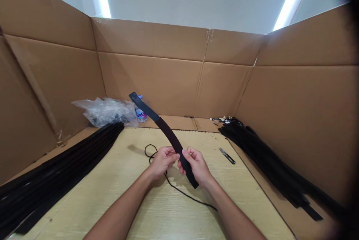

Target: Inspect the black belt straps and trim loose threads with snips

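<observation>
A long dark strip [170, 134] slants across the middle, its upper left part smoother and bluish, the rest dark fabric. Both hands grip it in its lower half, above the light wooden table. My left hand [163, 160] pinches its left edge between thumb and fingers. On the other side, my right hand [195, 165] has its thumb on top and its fingers curled beneath. A thin black cord [185, 194] lies on the table under the hands, looped at its far end.
Bundles of black strips lie at the left [64, 169] and right [269, 161]. Small snips [227, 156] rest right of the hands. A clear plastic bag [108, 111] and a bottle [141, 114] stand at the back left. Cardboard walls [174, 83] surround the table [112, 195].
</observation>
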The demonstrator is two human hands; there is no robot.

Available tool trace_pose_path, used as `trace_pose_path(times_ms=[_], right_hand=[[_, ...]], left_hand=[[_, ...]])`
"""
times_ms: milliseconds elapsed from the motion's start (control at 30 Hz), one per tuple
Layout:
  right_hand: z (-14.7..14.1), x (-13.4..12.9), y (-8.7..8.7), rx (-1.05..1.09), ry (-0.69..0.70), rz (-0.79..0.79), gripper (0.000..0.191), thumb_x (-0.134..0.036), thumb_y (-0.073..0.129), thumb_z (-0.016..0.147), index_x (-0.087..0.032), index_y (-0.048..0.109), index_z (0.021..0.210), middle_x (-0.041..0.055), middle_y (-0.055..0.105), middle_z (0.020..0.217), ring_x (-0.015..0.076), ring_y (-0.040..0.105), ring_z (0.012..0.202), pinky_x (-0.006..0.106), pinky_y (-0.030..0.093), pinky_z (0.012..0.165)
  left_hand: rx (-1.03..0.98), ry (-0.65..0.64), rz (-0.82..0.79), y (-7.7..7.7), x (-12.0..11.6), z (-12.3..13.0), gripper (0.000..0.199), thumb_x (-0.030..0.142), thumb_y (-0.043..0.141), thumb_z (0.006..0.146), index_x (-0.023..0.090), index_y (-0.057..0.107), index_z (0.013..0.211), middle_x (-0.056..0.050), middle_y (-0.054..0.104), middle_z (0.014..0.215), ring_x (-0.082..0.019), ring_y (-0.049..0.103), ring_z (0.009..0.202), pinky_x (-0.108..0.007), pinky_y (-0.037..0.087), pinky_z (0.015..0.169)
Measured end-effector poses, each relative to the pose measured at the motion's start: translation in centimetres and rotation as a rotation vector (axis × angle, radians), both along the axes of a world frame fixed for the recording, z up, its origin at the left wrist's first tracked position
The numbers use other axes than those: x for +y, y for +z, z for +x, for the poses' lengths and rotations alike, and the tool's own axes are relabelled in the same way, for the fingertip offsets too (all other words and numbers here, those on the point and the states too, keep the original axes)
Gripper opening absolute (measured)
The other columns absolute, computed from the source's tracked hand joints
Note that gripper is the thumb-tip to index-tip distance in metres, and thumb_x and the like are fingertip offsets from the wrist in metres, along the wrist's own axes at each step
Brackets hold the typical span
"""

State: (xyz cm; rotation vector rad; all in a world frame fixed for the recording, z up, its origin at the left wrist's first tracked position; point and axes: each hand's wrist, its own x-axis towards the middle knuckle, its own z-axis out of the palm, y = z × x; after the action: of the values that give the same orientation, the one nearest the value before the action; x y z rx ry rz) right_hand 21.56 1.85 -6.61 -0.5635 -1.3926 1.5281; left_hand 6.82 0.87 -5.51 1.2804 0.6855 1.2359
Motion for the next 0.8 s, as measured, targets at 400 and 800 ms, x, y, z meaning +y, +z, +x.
trace_pose_path(times_ms=[400, 800], right_hand=[[-0.2, 0.5, -0.4, -0.068, -0.185, -0.016, 0.042, -0.053, 0.063, 0.078, -0.017, 0.045, 0.066, 0.0013, 0.060, 0.053, 0.0100, 0.050, 0.039, 0.019, 0.037, 0.037], [-1.0, 0.3, -1.0, -0.180, -0.230, -0.065, 0.043, -0.059, 0.054, 0.079, -0.018, 0.044, 0.070, 0.0026, 0.060, 0.056, 0.0113, 0.050, 0.041, 0.022, 0.039, 0.040]], left_hand=[[0.178, 0.338, 0.236, -1.6, 1.6, -0.2, 0.045, 0.031, 0.073, 0.071, 0.019, 0.060, 0.112, -0.006, 0.063, 0.109, -0.018, 0.056, 0.098, -0.026, 0.042, 0.087], [0.032, 0.270, 0.112, -0.8, 1.3, 0.1, 0.034, 0.022, 0.074, 0.069, 0.016, 0.060, 0.099, -0.006, 0.068, 0.100, -0.015, 0.062, 0.089, -0.024, 0.048, 0.082]])
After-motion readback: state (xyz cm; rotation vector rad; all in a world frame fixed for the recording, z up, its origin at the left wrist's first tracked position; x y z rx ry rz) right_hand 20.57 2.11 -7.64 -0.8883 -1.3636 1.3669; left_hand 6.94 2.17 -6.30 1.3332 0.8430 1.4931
